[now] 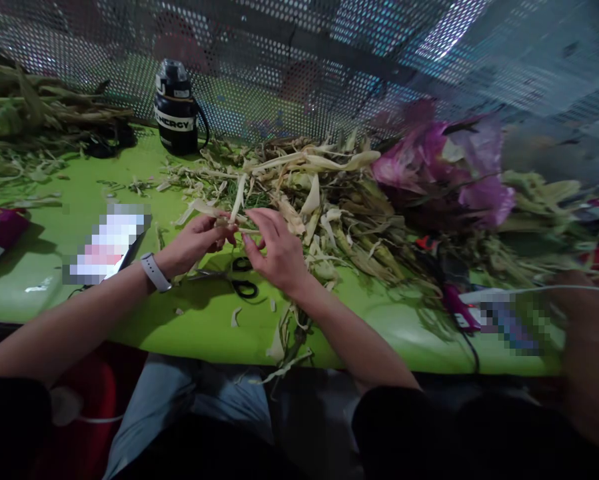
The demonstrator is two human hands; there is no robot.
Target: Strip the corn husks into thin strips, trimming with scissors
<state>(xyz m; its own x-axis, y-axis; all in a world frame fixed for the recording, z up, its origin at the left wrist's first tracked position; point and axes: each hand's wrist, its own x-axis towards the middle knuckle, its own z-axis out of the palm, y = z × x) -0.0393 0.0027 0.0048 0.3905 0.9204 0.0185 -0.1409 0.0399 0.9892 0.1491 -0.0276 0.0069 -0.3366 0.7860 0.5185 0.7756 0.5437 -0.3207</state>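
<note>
My left hand (204, 239), with a pale watch band on the wrist, is closed on a pale dry husk strip (239, 199) near the middle of the table. Beside it, my right hand (276, 252) has its fingers bent around the near end of the same husk piece, thumb toward the left hand. Black-handled scissors (245, 289) lie on the green table just below the hands. Behind and to the right spreads a heap of dry husks and stalks (329, 193).
A black bottle (176, 117) stands at the back. A phone (112, 245) lies left, near a purple device (0, 233). Pink plastic wrapping (444, 170) sits right, beyond a cable and another phone (514, 323). Another person's blurred arm (592, 353) is at far right.
</note>
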